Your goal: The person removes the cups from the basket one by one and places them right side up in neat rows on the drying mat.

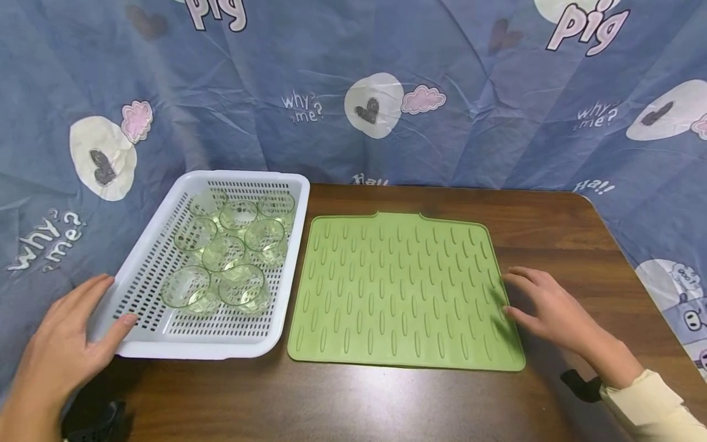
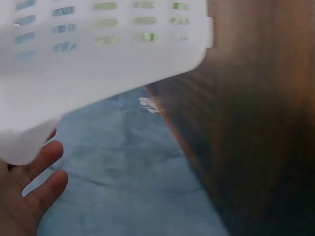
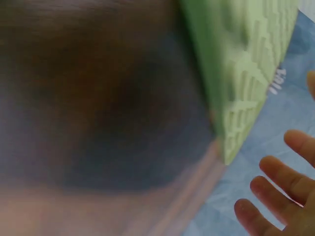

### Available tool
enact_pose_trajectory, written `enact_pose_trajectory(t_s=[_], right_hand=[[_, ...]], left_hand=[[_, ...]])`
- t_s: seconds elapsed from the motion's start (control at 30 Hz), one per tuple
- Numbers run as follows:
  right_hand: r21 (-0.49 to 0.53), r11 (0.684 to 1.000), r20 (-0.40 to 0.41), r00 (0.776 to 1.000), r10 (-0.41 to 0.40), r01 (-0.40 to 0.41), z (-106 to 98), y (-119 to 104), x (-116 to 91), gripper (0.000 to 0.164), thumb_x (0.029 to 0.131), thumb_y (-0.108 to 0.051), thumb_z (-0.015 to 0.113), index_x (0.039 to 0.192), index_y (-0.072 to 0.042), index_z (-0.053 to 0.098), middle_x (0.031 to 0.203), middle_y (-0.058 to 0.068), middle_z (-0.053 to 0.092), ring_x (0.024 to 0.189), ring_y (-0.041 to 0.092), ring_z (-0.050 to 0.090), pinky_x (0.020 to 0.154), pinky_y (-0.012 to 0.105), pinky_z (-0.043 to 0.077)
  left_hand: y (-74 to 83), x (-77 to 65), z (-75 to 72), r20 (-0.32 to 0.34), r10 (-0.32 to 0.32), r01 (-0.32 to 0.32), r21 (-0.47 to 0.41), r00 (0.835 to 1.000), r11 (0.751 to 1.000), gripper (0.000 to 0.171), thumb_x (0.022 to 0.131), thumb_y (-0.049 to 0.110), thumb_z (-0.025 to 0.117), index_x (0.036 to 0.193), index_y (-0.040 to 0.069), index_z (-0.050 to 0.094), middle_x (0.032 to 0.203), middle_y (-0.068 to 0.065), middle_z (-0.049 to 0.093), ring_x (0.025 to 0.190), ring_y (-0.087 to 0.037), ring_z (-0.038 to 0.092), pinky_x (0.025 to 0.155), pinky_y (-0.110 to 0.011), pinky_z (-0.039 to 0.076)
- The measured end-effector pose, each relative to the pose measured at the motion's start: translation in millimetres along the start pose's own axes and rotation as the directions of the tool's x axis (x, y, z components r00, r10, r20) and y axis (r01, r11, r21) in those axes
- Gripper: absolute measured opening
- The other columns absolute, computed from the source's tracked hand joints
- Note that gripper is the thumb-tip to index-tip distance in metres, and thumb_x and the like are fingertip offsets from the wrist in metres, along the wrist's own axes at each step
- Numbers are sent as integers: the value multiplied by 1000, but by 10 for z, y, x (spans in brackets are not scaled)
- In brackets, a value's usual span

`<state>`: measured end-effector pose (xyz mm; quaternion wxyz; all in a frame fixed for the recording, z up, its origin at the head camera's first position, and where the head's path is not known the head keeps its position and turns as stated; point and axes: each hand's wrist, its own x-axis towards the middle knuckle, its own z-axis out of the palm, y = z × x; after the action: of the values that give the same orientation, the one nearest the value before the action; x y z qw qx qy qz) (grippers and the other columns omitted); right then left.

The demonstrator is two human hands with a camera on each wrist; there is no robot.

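Note:
On the left of the table stands a white slotted plastic basket (image 1: 221,350), tilted slightly in the head view. Several clear, greenish-tinted drinking glasses (image 1: 240,285) stand inside it, mostly toward its right side. My left hand (image 1: 66,341) is at the basket's front left corner, fingers spread, with the thumb overlapping the rim. In the left wrist view, its fingers (image 2: 47,160) show right beside the white corner. A green ribbed silicone drying mat (image 1: 397,294) lies flat to the basket's right. Beside the mat's right edge is my right hand (image 1: 555,313), holding nothing, its fingers apart and relaxed.
Dark brown wood table (image 1: 353,399) extends in front of the basket and mat and to the mat's right. A blue printed cloth (image 1: 342,55) hangs behind the table and down along both sides.

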<state>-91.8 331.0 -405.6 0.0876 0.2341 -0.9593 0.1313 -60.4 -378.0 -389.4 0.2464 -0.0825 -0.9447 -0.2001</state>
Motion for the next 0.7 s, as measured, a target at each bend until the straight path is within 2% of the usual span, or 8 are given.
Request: enact_pose_trajectory(t_s=[0.13, 0.17, 0.2, 0.27, 0.3, 0.37, 0.5, 0.7], right_hand=[[28, 999, 37, 999, -20, 19, 65, 25, -139, 71, 72, -32, 87, 130, -2, 59, 136, 23, 55, 122, 44, 51, 89, 60, 46], [33, 999, 46, 999, -24, 22, 79, 28, -166, 74, 71, -35, 87, 131, -2, 59, 137, 23, 55, 123, 44, 50, 90, 60, 45], [37, 999, 53, 998, -28, 26, 93, 34, -192, 77, 69, -37, 88, 131, -3, 59, 138, 22, 54, 124, 44, 49, 90, 60, 45], [49, 998, 64, 997, -32, 28, 117, 43, -230, 81, 67, -40, 89, 132, -3, 59, 141, 22, 53, 126, 45, 48, 90, 62, 44], [53, 998, 67, 997, -32, 28, 129, 50, -247, 83, 65, -42, 90, 132, -4, 58, 141, 22, 52, 126, 45, 47, 89, 64, 44], [58, 998, 71, 997, -29, 25, 147, 57, -279, 85, 64, -44, 90, 133, -5, 58, 142, 22, 51, 126, 46, 46, 88, 66, 43], [67, 997, 77, 996, -34, 29, 180, 58, -339, 87, 63, -49, 89, 133, -8, 58, 143, 22, 50, 127, 49, 45, 88, 69, 42], [48, 998, 97, 995, -33, 29, 219, 52, -394, 90, 61, -51, 89, 135, -8, 58, 146, 19, 48, 129, 46, 44, 87, 69, 43]], left_hand=[[-37, -51, 65, -11, -15, 15, -15, 1000, 1000, 58, 88, 23, 67, 140, 1, 52, 139, -29, 52, 123, -51, 46, 120, -6, 10], [-42, -64, 80, -18, -16, 16, -22, 1000, 1000, 58, 88, 22, 66, 141, 2, 52, 138, -29, 52, 127, -46, 46, 118, -4, 10], [-46, -73, 92, -27, -18, 17, -29, 999, 999, 57, 88, 22, 66, 141, 3, 53, 138, -29, 53, 133, -36, 46, 114, -1, 11], [-44, -102, 104, -43, -35, 34, -36, 998, 999, 57, 88, 20, 66, 142, 5, 52, 137, -28, 53, 134, -15, 45, 107, 3, 11], [-43, -113, 110, -49, -43, 41, -40, 998, 998, 57, 88, 19, 66, 142, 5, 52, 136, -28, 54, 131, -14, 46, 105, 4, 11], [-28, -126, 124, -45, -76, 74, -29, 996, 997, 57, 90, 20, 65, 143, 7, 51, 136, -27, 53, 124, -16, 49, 100, 5, 13], [3, -124, 149, -39, -118, 117, -6, 992, 993, 56, 92, 21, 62, 145, 8, 48, 134, -28, 54, 102, -44, 49, 101, -1, 19], [31, -104, 180, -66, -110, 108, -29, 992, 994, 54, 93, 18, 59, 144, 7, 49, 131, -31, 54, 98, -47, 50, 101, -5, 22]])
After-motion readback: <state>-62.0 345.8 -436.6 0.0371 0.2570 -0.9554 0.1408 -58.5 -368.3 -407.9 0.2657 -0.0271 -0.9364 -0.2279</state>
